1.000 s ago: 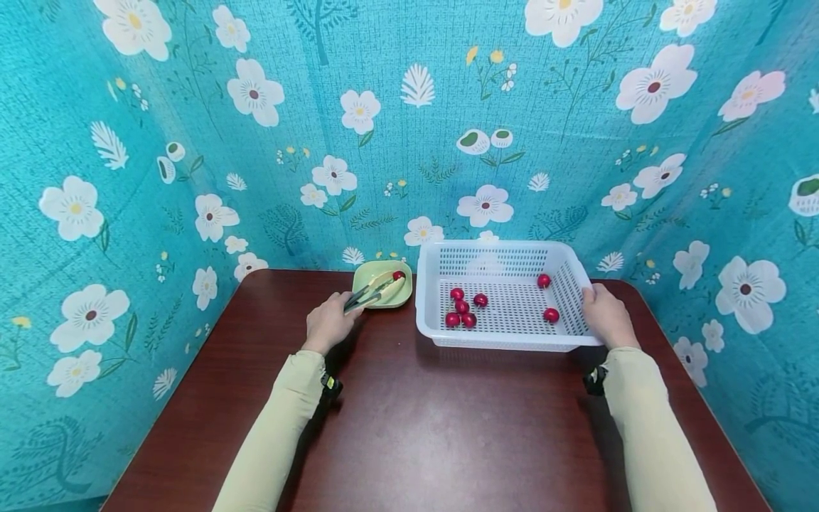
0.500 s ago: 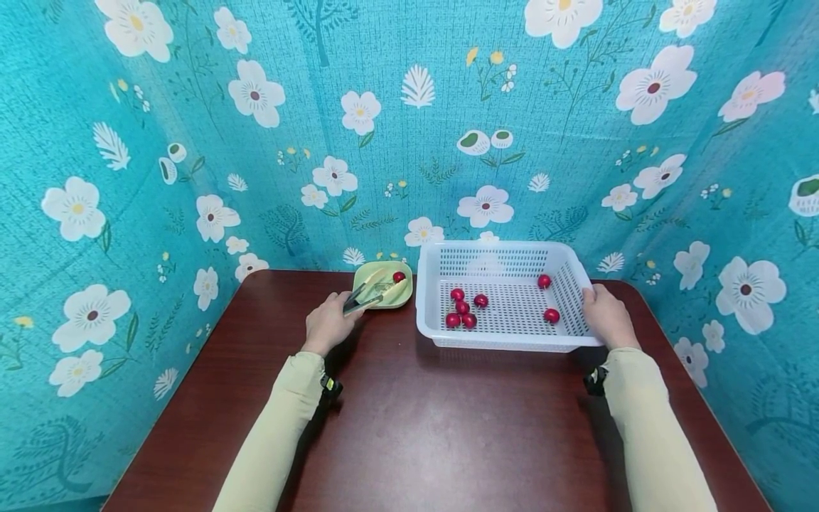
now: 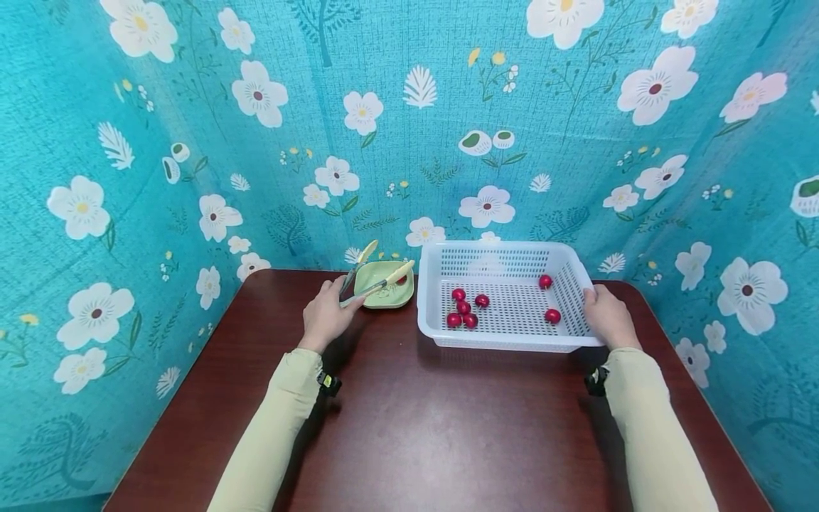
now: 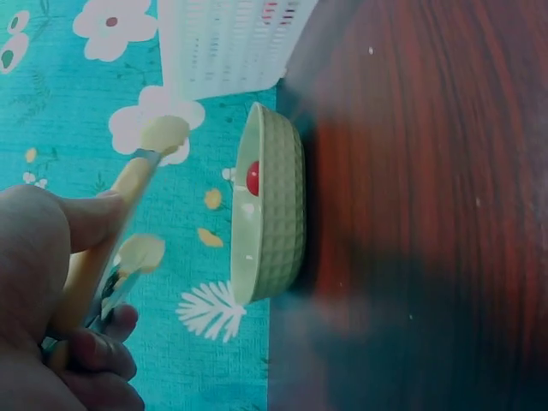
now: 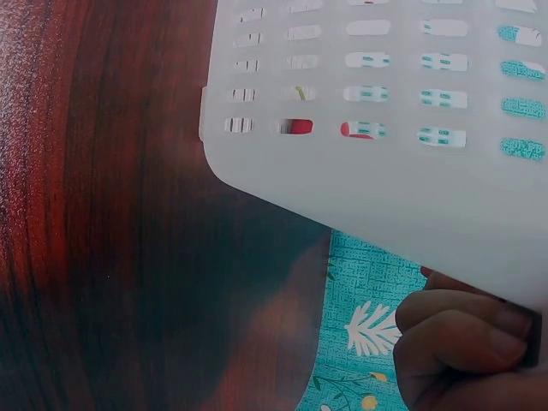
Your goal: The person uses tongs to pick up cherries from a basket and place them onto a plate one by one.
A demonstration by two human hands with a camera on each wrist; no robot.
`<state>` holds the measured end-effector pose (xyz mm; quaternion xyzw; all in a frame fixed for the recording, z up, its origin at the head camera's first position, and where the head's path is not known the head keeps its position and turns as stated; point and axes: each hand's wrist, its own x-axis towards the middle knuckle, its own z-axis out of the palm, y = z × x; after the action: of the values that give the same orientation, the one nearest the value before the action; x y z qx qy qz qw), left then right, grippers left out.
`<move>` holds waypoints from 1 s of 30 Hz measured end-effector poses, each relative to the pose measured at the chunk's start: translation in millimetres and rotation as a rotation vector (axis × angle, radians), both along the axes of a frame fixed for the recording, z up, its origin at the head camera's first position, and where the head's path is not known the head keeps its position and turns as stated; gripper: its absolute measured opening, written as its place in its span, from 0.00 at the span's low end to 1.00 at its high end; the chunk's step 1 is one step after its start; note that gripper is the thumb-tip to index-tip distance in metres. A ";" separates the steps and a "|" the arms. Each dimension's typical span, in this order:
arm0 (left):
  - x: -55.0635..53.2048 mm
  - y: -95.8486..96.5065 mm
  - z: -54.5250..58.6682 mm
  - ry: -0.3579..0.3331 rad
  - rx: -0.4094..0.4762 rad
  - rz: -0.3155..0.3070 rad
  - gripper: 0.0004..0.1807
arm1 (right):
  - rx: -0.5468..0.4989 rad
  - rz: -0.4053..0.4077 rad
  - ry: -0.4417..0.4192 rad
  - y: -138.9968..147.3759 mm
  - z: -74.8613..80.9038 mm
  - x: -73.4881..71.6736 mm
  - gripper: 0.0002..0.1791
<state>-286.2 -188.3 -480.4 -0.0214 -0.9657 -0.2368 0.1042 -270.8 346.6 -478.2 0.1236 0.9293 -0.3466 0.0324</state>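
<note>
My left hand [image 3: 325, 314] grips a pair of tongs [image 3: 398, 272], their pale yellow tips spread apart and nothing between them. In the left wrist view the tongs [image 4: 128, 184] are raised beside a light green dish [image 4: 282, 205] with a dimpled outer wall. One red, cherry-like fruit [image 4: 253, 178] lies inside that dish, partly covered by a tong arm in the head view. My right hand [image 3: 608, 316] holds the right rim of a white perforated basket [image 3: 499, 343], its fingers curled under the edge in the right wrist view. Several similar red fruits [image 3: 482, 301] lie in the basket.
Both containers stand near the back edge of a dark reddish-brown table [image 3: 435, 427], the dish just left of the basket. A blue-green flowered curtain [image 3: 435, 142] hangs behind the table and along its sides.
The tongs opened and let go of the red fruit, which stays in the dish. The left hand has drawn slightly back and the tongs have risen, spread wider. The right hand and basket remain in place.
</note>
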 end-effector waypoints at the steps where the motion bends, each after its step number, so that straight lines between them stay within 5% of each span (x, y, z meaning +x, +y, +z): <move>1: -0.6 1.5 0.7 0.010 0.002 0.006 0.39 | -0.001 0.000 0.001 0.4 -0.5 -0.2 0.37; 7: -1.5 12.0 7.5 0.039 0.053 0.010 0.41 | 0.003 0.013 0.009 1.8 -3.0 -1.4 0.37; 13: -3.8 31.9 22.0 0.066 0.073 -0.085 0.40 | 0.020 0.007 0.015 1.6 -1.8 0.6 0.36; 21: -6.1 82.3 42.0 0.027 0.051 -0.223 0.39 | 0.034 0.002 0.011 -0.9 -0.1 0.0 0.36; 30: -24.5 135.7 66.3 -0.006 -0.037 -0.317 0.38 | 0.057 -0.005 0.016 -0.3 1.7 0.8 0.35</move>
<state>-310.7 -52.6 -414.1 -0.1747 -0.9548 -0.2324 0.0623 -270.1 346.2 -476.5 0.1241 0.9387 -0.3209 0.0203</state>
